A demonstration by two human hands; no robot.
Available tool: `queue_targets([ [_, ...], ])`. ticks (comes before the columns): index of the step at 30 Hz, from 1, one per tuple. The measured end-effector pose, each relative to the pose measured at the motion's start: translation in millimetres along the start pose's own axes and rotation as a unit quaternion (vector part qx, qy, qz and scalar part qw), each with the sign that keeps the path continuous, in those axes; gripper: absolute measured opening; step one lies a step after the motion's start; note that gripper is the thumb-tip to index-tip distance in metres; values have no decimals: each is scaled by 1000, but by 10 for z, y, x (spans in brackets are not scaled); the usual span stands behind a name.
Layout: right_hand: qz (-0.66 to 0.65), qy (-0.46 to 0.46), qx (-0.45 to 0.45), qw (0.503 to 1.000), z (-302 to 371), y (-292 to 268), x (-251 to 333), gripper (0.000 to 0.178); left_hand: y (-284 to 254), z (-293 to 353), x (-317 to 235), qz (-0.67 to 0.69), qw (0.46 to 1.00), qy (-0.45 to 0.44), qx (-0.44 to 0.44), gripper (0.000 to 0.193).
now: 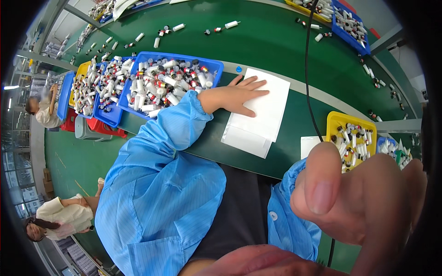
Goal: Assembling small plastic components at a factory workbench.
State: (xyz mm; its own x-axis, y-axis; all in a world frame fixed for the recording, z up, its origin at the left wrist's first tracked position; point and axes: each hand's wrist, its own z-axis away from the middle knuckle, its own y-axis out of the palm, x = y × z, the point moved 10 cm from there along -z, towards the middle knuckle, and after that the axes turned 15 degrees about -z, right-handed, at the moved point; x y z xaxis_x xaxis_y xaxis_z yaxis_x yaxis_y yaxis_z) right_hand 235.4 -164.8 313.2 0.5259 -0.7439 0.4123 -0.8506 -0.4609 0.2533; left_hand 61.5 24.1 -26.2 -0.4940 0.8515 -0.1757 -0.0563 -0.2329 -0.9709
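The left hand (237,97) is lying palm down on a white sheet (272,99), its fingers fanned well apart and the thumb standing out toward the person; it is pressing or resting, gripping nothing. In this head view, the sheet is lying at a slant on the dark green bench (202,146), in front of the person, with a second white piece (248,141) showing from under its near edge; whether that one is paper or a flat bag I cannot tell.

The right hand (357,204) is looming close to the camera, off the bench, its thumb bent down and its fingers curling; whether it is holding anything I cannot tell.

To the left of the sheet, a blue tub (214,63) is holding a heap of small white cylinders (171,82) with black and red ends. To the right, beyond a black cable (307,57), a yellow tray (332,120) is holding slim pale tubes (344,148). A small blue cap (239,69) is sitting just beyond the fingertips.

The left hand seems to be steadying or smoothing the sheet while the right is occupied elsewhere. The next move probably calls for bringing the right hand down and pinching a sheet edge, keeping the pieces aligned.
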Motion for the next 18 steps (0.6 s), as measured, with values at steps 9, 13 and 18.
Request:
queue_targets([
  [9,34,-35,-31,998,-86,-49,56,59,-131,48,-64,-11,1000,-14,-25,84],
  [13,20,-51,-43,998,-124,-12,5,57,-954,223,-298,86,969,38,-228,47],
  [18,23,-38,-23,999,-188,13,-11,56,-2944,1809,-933,78,836,78,-538,24],
])
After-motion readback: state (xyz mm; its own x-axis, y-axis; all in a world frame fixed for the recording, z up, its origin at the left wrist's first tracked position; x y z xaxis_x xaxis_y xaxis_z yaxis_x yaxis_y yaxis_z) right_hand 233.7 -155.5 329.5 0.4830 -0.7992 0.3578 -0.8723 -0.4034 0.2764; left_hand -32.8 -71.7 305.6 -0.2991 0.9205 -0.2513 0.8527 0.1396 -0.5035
